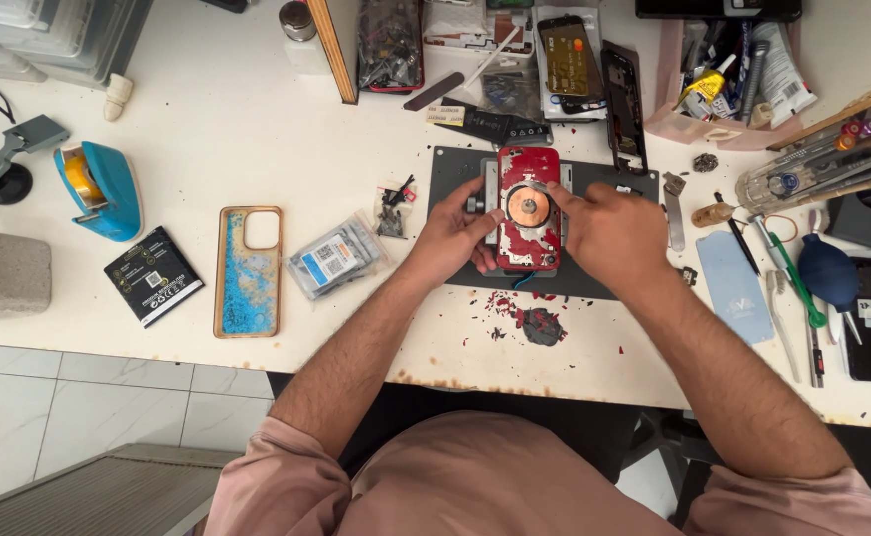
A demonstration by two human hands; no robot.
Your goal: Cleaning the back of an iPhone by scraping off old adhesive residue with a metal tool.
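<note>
Both hands work over a white workbench (257, 129), its near edge worn and stained just below the forearms. Under the hands lies a dark grey work mat (594, 283), and on it a red phone (528, 208) lies back up, its red back glass badly chipped, with a round copper coil showing in the middle.

The left hand (450, 238) grips the phone's left edge, fingers curled against the side and thumb near the clamp knob there. The right hand (609, 233) rests on the phone's right side, loosely closed, its forefinger stretched onto the coil; whether it pinches a tool I cannot tell.

Well left of the left hand stands a blue tape dispenser (103, 189), and nearer, a phone case (250, 270) with a blue and gold pattern. Between that case and the left hand lies a clear bag with a battery (336, 260). Left of the case sits a black battery (153, 275).

Just right of the right hand lies a pale blue film sheet (733, 288), beyond it a dark blue air blower (830, 273) and green-handled tweezers (793, 278).

Below the hands, near the bench edge, red glass chips (503, 303) lie scattered beside a dark crumpled lump (542, 326)
</note>
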